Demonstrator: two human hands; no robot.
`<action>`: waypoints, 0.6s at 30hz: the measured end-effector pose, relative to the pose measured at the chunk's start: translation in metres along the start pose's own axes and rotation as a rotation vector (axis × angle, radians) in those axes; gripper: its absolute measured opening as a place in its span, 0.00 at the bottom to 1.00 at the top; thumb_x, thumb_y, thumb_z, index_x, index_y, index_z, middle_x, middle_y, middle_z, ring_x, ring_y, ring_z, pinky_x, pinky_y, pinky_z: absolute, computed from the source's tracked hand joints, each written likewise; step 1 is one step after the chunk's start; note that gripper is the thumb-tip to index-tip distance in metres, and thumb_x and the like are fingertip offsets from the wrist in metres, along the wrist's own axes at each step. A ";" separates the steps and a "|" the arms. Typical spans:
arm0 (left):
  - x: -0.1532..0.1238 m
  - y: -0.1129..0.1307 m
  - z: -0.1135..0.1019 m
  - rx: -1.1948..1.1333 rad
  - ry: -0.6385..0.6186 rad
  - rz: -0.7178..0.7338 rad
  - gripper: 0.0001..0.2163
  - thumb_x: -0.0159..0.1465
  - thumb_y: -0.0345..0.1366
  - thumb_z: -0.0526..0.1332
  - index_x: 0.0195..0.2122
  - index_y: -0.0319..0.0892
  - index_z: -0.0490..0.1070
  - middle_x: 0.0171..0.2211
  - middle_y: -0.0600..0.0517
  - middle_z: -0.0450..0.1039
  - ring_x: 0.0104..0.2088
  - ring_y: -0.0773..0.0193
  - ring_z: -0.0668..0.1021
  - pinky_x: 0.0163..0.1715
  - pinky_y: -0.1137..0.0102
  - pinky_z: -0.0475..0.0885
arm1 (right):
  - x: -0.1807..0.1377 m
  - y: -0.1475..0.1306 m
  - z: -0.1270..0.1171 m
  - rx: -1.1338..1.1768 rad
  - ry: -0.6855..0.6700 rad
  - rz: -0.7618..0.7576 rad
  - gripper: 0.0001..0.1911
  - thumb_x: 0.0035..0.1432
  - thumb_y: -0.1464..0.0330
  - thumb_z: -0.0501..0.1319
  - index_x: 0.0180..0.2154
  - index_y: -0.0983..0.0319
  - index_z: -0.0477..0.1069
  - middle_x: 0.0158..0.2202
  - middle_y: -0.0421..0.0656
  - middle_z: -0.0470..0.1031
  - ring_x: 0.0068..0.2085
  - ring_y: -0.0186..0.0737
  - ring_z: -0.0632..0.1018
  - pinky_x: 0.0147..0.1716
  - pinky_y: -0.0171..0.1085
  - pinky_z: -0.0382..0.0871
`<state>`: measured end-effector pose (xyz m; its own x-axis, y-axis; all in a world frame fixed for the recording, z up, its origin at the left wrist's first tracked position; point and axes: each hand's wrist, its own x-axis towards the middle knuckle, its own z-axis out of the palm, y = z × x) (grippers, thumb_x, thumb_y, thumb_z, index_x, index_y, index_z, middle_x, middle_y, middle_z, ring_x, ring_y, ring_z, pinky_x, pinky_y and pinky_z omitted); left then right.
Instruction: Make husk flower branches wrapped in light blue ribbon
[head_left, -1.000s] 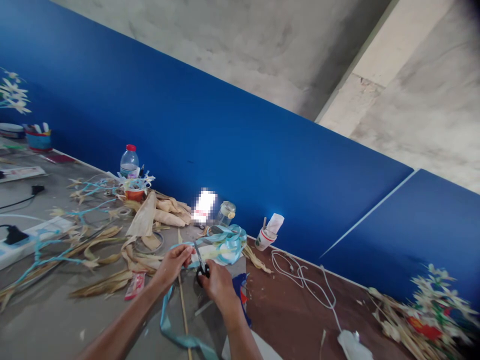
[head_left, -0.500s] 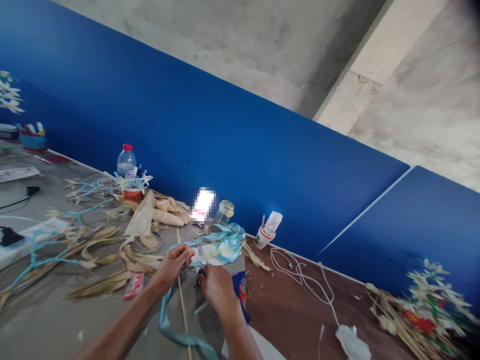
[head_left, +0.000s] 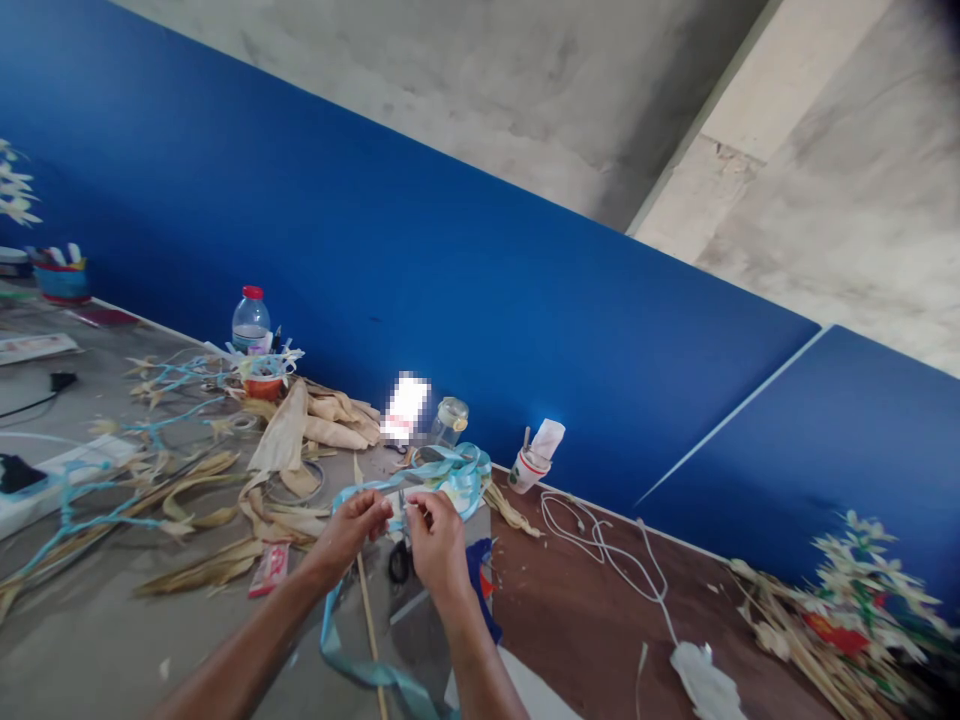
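My left hand (head_left: pixel 354 535) is closed in a pinch over the table, its fingertips turned toward the right hand. What it pinches is too small to make out. Close beside it, my right hand (head_left: pixel 436 543) also has thumb and fingers pressed together; any thing between them cannot be told. Black-handled scissors (head_left: pixel 399 564) lie between and just below the hands, apart from my fingers. Behind the hands is a loose heap of light blue ribbon (head_left: pixel 469 470). One ribbon length runs down past my left wrist, near a thin straw-coloured stick (head_left: pixel 367 610).
Dried husks (head_left: pixel 277 430) and blue-wrapped stems (head_left: pixel 82 515) cover the left side. A lidded jar (head_left: pixel 448 424), a red-capped bottle (head_left: pixel 250 320) and a paper cup (head_left: pixel 527 470) stand along the blue partition (head_left: pixel 450 250). A white cable (head_left: pixel 607 550) lies right, near husk flowers (head_left: pixel 862 580).
My right hand has let go of the scissors, which now lie on the table. Its fingers have moved up beside the left fingertips and pinch together. The left hand stays almost in place.
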<state>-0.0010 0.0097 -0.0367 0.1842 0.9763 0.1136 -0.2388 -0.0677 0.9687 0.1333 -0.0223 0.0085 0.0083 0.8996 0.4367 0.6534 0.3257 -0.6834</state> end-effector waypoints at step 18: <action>-0.001 -0.004 -0.003 -0.089 -0.201 -0.051 0.19 0.54 0.51 0.61 0.21 0.39 0.65 0.19 0.54 0.63 0.21 0.71 0.64 0.21 0.73 0.57 | 0.000 0.004 0.009 0.725 -0.193 0.240 0.05 0.46 0.66 0.60 0.26 0.62 0.70 0.23 0.37 0.69 0.24 0.33 0.71 0.28 0.33 0.69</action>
<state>-0.0030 0.0097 -0.0415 0.3825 0.9167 0.1151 -0.3056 0.0079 0.9521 0.1293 -0.0182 0.0008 -0.0884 0.9823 0.1653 -0.0072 0.1653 -0.9862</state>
